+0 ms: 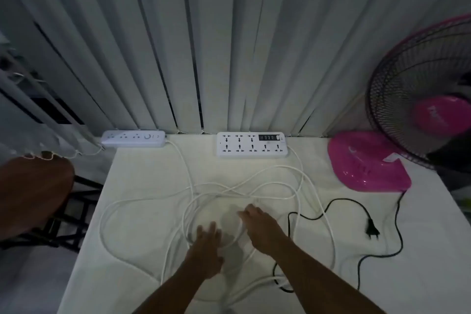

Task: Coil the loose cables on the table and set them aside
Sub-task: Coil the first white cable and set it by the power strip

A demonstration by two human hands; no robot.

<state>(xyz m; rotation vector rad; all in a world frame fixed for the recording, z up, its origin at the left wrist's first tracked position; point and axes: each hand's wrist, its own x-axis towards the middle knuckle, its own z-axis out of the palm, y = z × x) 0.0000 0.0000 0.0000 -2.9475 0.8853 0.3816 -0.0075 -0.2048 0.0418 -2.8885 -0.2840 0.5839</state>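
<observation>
Loose white cables (142,201) lie in tangled loops over the middle of the white table (153,288). They run from a small power strip (133,138) at the back left and a large one (251,144) at the back centre. My left hand (206,247) hovers flat over the loops with fingers spread. My right hand (260,227) reaches over the same loops, fingers extended, touching a white strand at its fingertips. A black cable (339,202) with a plug (372,230) snakes along the right side.
A pink fan (418,99) on a pink base (367,163) stands at the back right, its black cable trailing forward. Vertical blinds (229,46) hang behind the table. A brown stool (33,191) stands left of the table edge.
</observation>
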